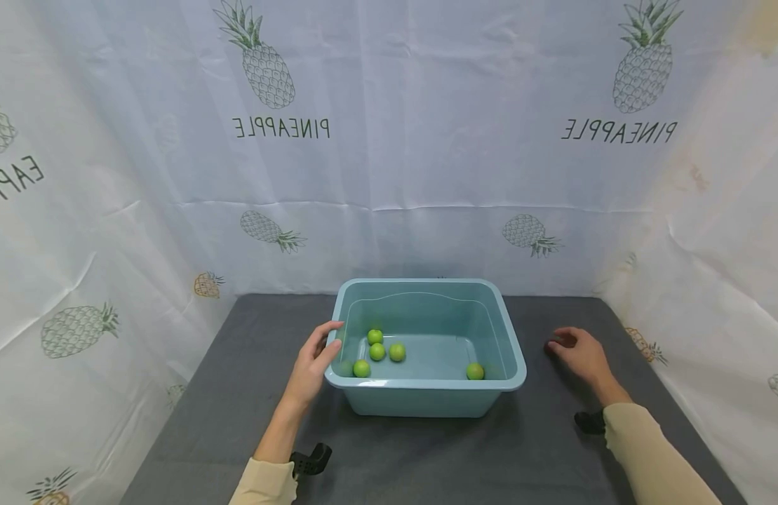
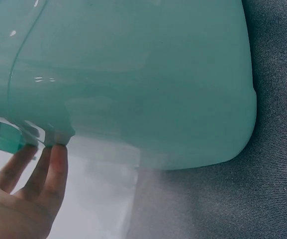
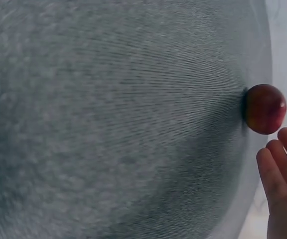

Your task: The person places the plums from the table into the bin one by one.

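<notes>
My left hand (image 1: 309, 365) holds the left rim of a light blue plastic basin (image 1: 420, 384), thumb at the top. In the left wrist view, its fingers (image 2: 57, 169) reach the rim from outside. Several green limes lie in the basin, most toward the left, and one lime (image 1: 475, 371) near the front right. At the right, my right hand (image 1: 581, 354) is beside a small round dark red fruit, like a plum (image 3: 265, 109), on the grey cloth. In the right wrist view, the thumb and fingers are spread around the fruit, with a gap showing.
A dark grey cloth (image 1: 237, 407) covers the table. White curtains (image 1: 426, 161) printed with pineapples hang behind and at both sides. Dark wrist straps (image 1: 313, 459) show at both sleeves.
</notes>
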Demonstrator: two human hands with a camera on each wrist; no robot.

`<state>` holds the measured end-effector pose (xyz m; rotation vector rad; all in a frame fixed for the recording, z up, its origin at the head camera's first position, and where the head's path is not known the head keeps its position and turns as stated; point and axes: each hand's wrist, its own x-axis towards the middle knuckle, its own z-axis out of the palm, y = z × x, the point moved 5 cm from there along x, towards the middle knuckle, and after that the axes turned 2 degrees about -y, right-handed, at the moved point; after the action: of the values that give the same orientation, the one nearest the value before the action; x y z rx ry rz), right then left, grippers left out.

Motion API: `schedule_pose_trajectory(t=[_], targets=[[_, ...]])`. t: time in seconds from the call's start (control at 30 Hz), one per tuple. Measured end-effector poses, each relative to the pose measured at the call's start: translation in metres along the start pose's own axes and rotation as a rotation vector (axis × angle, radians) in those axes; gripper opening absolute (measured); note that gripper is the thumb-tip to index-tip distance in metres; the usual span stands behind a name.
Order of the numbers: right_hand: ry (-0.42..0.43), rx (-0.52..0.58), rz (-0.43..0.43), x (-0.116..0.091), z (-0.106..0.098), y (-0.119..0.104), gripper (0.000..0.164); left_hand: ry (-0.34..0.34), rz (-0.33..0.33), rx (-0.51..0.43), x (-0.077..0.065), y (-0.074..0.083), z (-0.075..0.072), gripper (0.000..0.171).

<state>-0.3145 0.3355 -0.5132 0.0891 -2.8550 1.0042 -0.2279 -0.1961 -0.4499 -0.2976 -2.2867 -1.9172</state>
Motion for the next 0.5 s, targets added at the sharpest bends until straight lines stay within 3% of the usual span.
schedule_pose_trajectory(t=[0.5], targets=[[0.025,0.002,-0.023,-0.0044,0.0012,0.0032,0.030,0.001,-0.025,-0.014,-0.0001,-0.0015,-0.0001,0.038]])
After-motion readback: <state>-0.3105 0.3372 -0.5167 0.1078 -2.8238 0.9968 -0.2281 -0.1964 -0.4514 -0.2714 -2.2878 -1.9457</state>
